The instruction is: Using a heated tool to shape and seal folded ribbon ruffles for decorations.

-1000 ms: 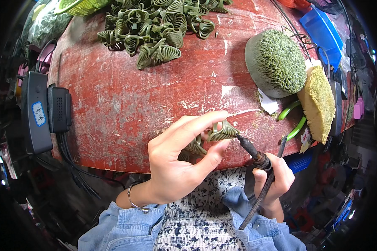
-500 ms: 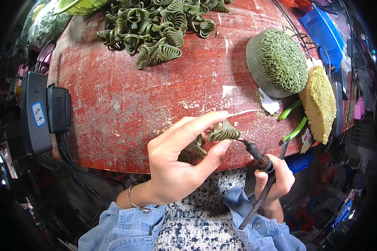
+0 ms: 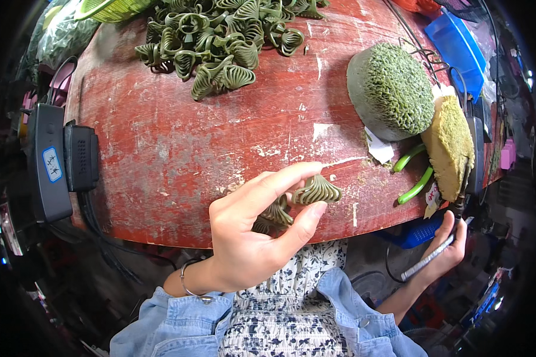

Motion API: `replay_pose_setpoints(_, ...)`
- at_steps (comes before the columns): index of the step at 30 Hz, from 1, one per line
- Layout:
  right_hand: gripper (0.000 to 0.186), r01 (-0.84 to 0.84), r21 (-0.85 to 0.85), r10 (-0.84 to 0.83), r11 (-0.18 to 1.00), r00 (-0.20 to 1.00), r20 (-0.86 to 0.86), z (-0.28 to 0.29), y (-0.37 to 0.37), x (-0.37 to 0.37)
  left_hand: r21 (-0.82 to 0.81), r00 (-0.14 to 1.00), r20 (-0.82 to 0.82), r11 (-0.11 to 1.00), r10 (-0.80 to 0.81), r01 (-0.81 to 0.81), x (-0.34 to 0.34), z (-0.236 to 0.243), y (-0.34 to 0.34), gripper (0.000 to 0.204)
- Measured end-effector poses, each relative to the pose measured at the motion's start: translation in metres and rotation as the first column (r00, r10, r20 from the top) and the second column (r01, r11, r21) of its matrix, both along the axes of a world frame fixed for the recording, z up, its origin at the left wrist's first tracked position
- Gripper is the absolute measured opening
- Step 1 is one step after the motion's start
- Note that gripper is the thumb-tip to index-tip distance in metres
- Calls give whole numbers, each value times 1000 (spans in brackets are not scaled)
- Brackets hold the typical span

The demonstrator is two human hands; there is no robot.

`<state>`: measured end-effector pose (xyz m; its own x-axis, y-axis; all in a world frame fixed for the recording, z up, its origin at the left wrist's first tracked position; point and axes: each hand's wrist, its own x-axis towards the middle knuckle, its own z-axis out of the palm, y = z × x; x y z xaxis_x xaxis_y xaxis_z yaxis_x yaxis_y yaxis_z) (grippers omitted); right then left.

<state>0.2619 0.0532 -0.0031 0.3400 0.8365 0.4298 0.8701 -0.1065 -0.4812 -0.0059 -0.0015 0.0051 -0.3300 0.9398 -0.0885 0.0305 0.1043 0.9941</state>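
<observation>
My left hand point(image 3: 250, 232) is closed on an olive-green ribbed, fan-shaped piece point(image 3: 317, 190), pinched between thumb and fingers above the table's near edge. Another ribbed green piece point(image 3: 277, 209) shows partly behind the fingers; whether they are joined I cannot tell. Out to the right, my right hand point(image 3: 448, 245) is closed round a soldering iron point(image 3: 429, 258) with a grey-wrapped part and a cord. Its front end is by the lower tip of a crumbly yellow block point(image 3: 454, 146), and the tip itself is hidden. Two bright green tool handles point(image 3: 415, 185) poke out beside that block.
A heap of similar ribbed green pieces point(image 3: 220, 41) lies at the far side of the red worn table point(image 3: 178, 143). A round block with a rough green top point(image 3: 393, 89) stands at right, before a blue bin point(image 3: 457, 50). Black devices point(image 3: 52, 160) with cables sit at the left edge.
My right hand has carried the soldering iron away from the ribbed piece, right to the yellow block's lower end. My left hand keeps its hold almost unmoved.
</observation>
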Motion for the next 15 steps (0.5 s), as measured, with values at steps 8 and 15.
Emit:
replay_pose_setpoints(8,45,-498,13,496,867,860,-120,4,-33,-40,53,999,-30,998,-19,20,-1,-4,1,33)
replay_pose_setpoints(15,39,-794,-70,792,604,608,-53,-5,-24,-75,96,999,-50,995,7,-2,-1,-5,2,34)
